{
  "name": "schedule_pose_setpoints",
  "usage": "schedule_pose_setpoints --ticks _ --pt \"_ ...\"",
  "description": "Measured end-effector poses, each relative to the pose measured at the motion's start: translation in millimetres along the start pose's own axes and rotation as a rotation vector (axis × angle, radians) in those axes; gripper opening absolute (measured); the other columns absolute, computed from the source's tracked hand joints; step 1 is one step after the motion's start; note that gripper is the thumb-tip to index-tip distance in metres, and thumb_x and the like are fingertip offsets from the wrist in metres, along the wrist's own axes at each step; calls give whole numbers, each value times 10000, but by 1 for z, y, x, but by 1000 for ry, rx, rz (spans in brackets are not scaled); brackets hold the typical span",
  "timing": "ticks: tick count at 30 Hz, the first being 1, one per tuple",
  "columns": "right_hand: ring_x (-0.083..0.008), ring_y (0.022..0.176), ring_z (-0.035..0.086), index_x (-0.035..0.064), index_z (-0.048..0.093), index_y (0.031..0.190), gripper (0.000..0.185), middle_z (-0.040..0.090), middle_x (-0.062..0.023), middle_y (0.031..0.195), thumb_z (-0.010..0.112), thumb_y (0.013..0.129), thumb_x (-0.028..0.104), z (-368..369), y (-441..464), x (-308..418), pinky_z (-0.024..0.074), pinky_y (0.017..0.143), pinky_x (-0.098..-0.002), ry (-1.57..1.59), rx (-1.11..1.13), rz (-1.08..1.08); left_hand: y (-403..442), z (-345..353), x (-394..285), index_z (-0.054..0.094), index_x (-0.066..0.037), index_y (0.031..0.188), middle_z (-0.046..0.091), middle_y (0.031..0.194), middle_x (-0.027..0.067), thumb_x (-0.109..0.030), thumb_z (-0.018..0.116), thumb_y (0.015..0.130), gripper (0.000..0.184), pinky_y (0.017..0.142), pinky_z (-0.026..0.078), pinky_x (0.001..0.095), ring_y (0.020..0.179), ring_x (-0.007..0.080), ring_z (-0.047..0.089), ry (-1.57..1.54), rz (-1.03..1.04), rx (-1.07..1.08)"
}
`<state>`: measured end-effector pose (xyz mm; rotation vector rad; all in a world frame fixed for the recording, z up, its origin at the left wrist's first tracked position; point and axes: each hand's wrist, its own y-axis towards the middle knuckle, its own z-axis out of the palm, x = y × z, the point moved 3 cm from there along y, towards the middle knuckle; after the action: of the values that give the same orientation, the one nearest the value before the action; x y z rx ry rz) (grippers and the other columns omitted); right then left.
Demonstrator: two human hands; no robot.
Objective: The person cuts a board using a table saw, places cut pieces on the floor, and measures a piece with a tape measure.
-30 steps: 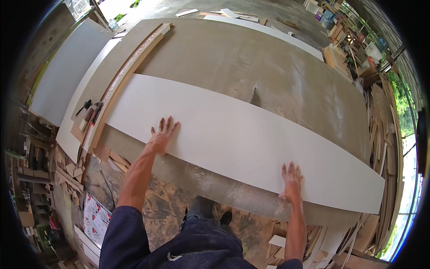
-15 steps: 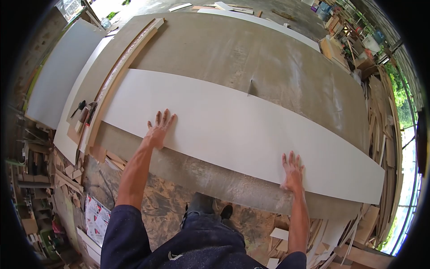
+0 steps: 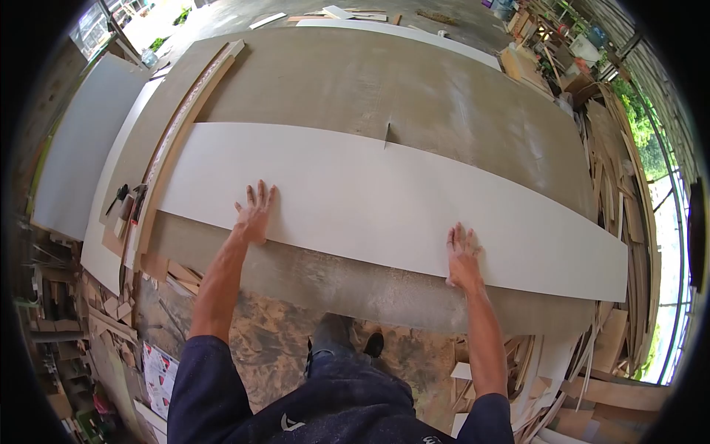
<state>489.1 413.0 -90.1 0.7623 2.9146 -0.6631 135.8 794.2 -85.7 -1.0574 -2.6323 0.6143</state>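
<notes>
A long white panel lies flat across a worn table saw top. Its left end meets a wooden fence. My left hand rests on the panel's near left part, palm down with fingers spread. Further right, my right hand also lies on the near edge, fingers stretched forward and the thumb side partly hidden. Neither hand grips anything. At the panel's far edge, a thin saw blade stands up through the table; I cannot tell whether it is spinning.
Small tools lie left of the fence. A large pale sheet leans at the left. Stacked wood strips line the right side. Sawdust covers the floor by my feet, and another white board lies beyond the table.
The view has turned slightly, shifting the table and blade left in the picture. Both hands stay flat on the panel; any movement of the panel itself is too slight to tell.
</notes>
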Motion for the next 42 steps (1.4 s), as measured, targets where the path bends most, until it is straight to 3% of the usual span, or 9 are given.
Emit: schedule_pose_setpoints --ticks 2,5,12,20,27,29,42 --pt "-522 1484 127 -33 78 1565 1415 2 -223 1660 944 466 178 1 3 10 359 1054 -736 -22 -6 -23 -7 -1 -21 -63 -219 1607 -95 1655 222 46 848 513 1447 1054 275 785 1499 515 -2 6 -20 13" --pt "-527 1481 128 -13 75 1570 1426 -2 -214 1662 952 465 190 7 5 12 349 1041 -759 -17 -45 -13 -12 0 -43 -50 -229 1608 -55 1651 248 -43 879 527 1437 1048 299 779 1489 536 56 40 21 -21" --pt "-526 1487 96 20 74 1581 1428 -3 -162 1675 950 464 172 -3 5 21 314 1042 -785 75 14 -26 -7 1 -42 -24 -285 1609 -54 1661 215 29 836 537 1409 1056 296 775 1493 527 48 -41 37 -16" --pt "-460 1516 71 115 71 1605 1399 -19 -71 1690 908 484 92 -2 11 12 244 1115 -747 182 10 -10 -3 -4 -40 13 -308 1610 -42 1662 213 90 777 533 1379 1062 276 776 1495 519 22 -87 41 -12" --pt "-457 1518 69 114 87 1605 1378 8 -76 1690 880 479 57 -13 21 9 241 1123 -737 194 19 -9 9 -11 -42 8 -297 1612 -53 1663 209 111 765 520 1390 1081 266 756 1500 507 18 -91 37 -3" --pt "-445 1520 73 112 85 1605 1345 -10 -58 1690 896 532 71 -12 27 7 258 1136 -717 154 51 6 13 -12 -42 6 -300 1612 -52 1664 207 110 766 523 1390 1086 259 755 1502 503 13 -88 28 0" --pt "-446 1518 93 119 114 1603 1347 45 -64 1689 895 507 66 -26 38 1 263 1127 -722 187 35 -12 27 -21 -42 -22 -306 1609 -81 1663 200 101 766 553 1379 1099 245 752 1501 506 6 -104 29 10"
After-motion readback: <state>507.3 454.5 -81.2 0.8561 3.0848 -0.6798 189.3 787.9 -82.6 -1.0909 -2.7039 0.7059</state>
